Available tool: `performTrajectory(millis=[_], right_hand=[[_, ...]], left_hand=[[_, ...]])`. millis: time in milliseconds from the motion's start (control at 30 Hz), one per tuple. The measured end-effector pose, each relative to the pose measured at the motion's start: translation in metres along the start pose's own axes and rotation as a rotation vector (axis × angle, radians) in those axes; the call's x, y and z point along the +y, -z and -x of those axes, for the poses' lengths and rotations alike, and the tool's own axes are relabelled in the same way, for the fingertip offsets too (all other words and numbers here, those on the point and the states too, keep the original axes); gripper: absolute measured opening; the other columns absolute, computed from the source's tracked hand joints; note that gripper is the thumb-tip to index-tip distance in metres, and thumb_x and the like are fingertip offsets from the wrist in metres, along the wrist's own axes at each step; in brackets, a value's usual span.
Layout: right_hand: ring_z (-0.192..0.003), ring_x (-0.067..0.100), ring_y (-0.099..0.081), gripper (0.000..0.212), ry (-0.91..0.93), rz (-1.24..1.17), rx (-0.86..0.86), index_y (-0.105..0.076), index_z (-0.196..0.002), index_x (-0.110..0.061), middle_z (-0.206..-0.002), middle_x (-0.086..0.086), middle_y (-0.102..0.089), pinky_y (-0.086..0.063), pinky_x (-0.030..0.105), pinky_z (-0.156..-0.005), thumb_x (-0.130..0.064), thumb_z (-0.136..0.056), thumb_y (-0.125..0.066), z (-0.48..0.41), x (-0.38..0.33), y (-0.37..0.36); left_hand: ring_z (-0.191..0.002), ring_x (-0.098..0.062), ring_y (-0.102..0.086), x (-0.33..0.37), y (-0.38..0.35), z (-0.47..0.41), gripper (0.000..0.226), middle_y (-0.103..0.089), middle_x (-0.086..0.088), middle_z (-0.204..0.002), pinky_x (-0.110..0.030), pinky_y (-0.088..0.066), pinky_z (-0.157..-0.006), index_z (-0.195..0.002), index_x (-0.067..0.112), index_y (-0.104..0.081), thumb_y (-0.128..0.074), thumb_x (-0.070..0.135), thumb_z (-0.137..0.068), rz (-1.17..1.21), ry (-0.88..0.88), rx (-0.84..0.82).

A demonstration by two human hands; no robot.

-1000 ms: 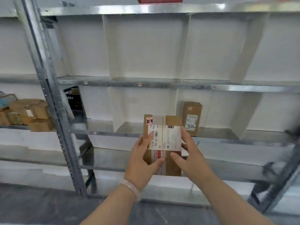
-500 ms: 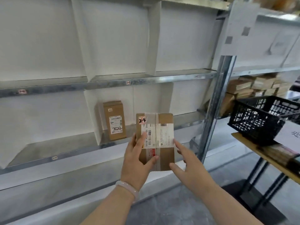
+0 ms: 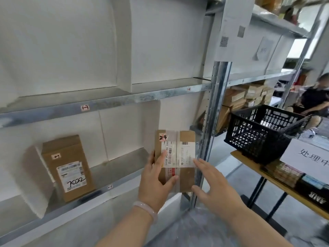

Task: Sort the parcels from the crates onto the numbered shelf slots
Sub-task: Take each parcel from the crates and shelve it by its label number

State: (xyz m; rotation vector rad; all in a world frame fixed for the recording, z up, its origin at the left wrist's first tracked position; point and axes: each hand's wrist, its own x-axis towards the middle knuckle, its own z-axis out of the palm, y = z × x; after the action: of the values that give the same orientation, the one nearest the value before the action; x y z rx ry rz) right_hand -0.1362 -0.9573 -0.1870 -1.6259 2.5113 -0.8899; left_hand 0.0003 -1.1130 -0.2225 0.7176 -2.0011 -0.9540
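Two hands up on my feed, both at one parcel (image 3: 175,157). It hangs upright in the air just left of the steel post (image 3: 212,113), its R edge overlapping the post. L hand (image 3: 156,182) grips it: thumb hooked across the lower front, index laid up the label, other fingers wrapped behind the L edge. That wrist carries a pale bracelet (image 3: 146,209), forearm rising from bottom centre.

R hand (image 3: 215,184) is loose and flat, holding nothing. Its fingers are straight and spread, index tip at the label's R edge, thumb near the bottom R corner (touching or a hair off, I can't tell). Parcel front faces me, w/ a handwritten "2-4" tag at its top L corner.

Well left of the post, a second box (image 3: 67,166) stands upright on the lower shelf (image 3: 122,168), marked "7022". Right of the post, a black crate (image 3: 261,132) sits on a wooden table (image 3: 249,162). Further right, in the bkgd, is a seated person (image 3: 315,98).
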Motion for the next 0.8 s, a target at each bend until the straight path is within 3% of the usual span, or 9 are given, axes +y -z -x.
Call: performTrajectory(millis=[133,233,400,500,667,800], right_hand=[[-0.133,-0.015,-0.009,0.080,-0.028,0.039,0.009,0.005,-0.134,-0.070,-0.138,-0.048,0.003,-0.027,0.025,-0.111,-0.051,-0.088,-0.057,-0.033,0.030,-0.009],[-0.129,-0.019,-0.005,0.082,-0.048,0.054,-0.004,0.005,-0.135,-0.070,-0.140,-0.046,0.003,-0.025,0.023,-0.110,-0.051,-0.087,-0.059,-0.054,0.054,-0.016],[-0.138,-0.008,-0.011,0.080,-0.041,0.045,-0.035,0.008,-0.134,-0.070,-0.145,-0.040,-0.002,-0.020,0.021,-0.110,-0.054,-0.088,-0.056,-0.101,0.096,-0.027],[-0.141,-0.001,-0.015,0.080,0.007,0.049,-0.081,0.011,-0.131,-0.071,-0.153,-0.031,-0.005,-0.024,0.027,-0.116,-0.054,-0.089,-0.054,-0.139,0.126,-0.033],[-0.142,0.006,-0.022,0.078,0.085,0.027,-0.196,0.007,-0.138,-0.066,-0.156,-0.028,-0.006,-0.035,0.036,-0.113,-0.057,-0.089,-0.052,-0.212,0.183,-0.035],[-0.144,0.007,-0.021,0.077,0.132,0.047,-0.315,0.003,-0.142,-0.060,-0.156,-0.029,-0.002,-0.030,0.036,-0.116,-0.058,-0.089,-0.053,-0.268,0.222,-0.046]], left_hand=[[-0.145,-0.011,-0.024,-0.016,-0.029,-0.042,0.094,-0.014,0.031,-0.152,-0.046,-0.040,-0.112,-0.141,0.067,-0.017,-0.078,0.026,-0.082,0.032,-0.038,-0.050],[-0.146,-0.008,-0.020,-0.028,-0.051,-0.064,0.095,-0.014,0.028,-0.154,-0.044,-0.039,-0.113,-0.143,0.066,-0.015,-0.077,0.025,-0.083,0.019,-0.048,-0.073],[-0.145,-0.007,-0.022,-0.048,-0.093,-0.100,0.096,-0.013,0.026,-0.155,-0.041,-0.045,-0.108,-0.143,0.065,-0.013,-0.076,0.025,-0.084,-0.016,-0.035,-0.081],[-0.145,-0.007,-0.023,-0.060,-0.120,-0.125,0.096,-0.012,0.025,-0.156,-0.041,-0.047,-0.106,-0.144,0.063,-0.014,-0.076,0.021,-0.084,-0.007,-0.017,-0.055],[-0.147,-0.012,-0.022,-0.081,-0.165,-0.176,0.093,-0.017,0.010,-0.159,-0.045,-0.047,-0.106,-0.149,0.053,-0.019,-0.075,0.016,-0.084,-0.051,0.057,0.072],[-0.147,-0.013,-0.020,-0.102,-0.188,-0.207,0.094,-0.019,0.010,-0.158,-0.048,-0.043,-0.110,-0.148,0.054,-0.018,-0.076,0.019,-0.083,-0.125,0.147,0.181]])
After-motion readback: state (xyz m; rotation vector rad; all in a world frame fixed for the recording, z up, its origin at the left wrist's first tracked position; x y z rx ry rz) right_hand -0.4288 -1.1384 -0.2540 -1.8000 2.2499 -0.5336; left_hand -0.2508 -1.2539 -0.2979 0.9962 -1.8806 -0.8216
